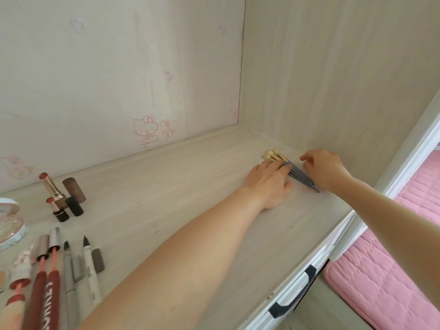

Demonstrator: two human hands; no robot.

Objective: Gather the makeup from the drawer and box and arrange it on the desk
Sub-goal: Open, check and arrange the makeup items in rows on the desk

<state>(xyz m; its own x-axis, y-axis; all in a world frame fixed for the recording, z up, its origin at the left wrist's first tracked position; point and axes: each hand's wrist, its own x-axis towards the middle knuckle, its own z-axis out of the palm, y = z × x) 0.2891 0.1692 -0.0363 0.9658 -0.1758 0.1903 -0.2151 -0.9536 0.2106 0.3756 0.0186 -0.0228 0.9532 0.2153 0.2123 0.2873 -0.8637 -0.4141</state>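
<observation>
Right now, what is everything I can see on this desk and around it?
makeup brushes: a bundle, count unclear, grey handles, pale tips, far right of desk
lipsticks: two, uncapped, pinkish-brown, desk's left
lipstick caps: two, brown and black, beside the lipsticks
lip gloss tubes: two, dark red, near left corner
liner pens: two, grey and white, beside the tubes
bedding: one, pink, right of desk
left hand: flat on the brushes
right hand: fingers curled at brush handles, grip unclear
</observation>
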